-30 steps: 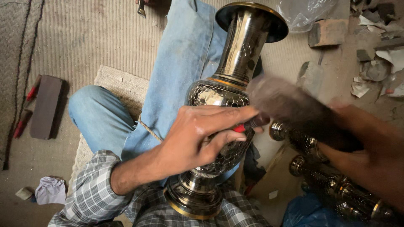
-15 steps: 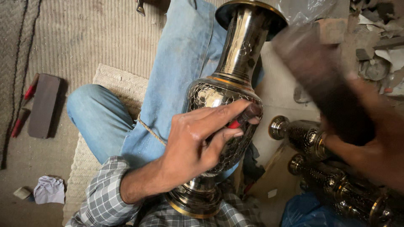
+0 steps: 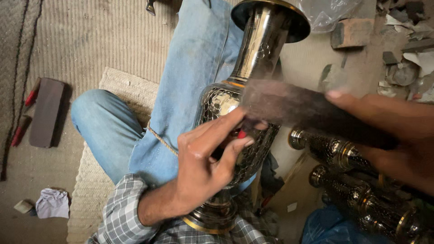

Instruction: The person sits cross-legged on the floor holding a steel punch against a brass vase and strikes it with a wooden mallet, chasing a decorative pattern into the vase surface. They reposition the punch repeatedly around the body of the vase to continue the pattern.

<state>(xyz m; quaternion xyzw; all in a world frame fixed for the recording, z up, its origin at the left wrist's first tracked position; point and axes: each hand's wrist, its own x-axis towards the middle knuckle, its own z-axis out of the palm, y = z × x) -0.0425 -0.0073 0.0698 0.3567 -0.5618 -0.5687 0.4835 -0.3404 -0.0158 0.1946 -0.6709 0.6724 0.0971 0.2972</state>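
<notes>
Fingers (image 3: pixel 235 135) against vase (image 3: pixel 253 90) shoulder

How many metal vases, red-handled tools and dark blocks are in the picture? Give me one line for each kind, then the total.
Metal vases: 3, one large under both hands, two smaller lying at the right.
Red-handled tools: 2, on the floor at the left.
Dark blocks: 1.
Total: 6

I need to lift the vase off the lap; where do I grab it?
Grip the vase at its slim neck, coming from the side. It lies tilted across the jeans; the flared rim above would stop slipping, and the belly looks too wide.
</notes>
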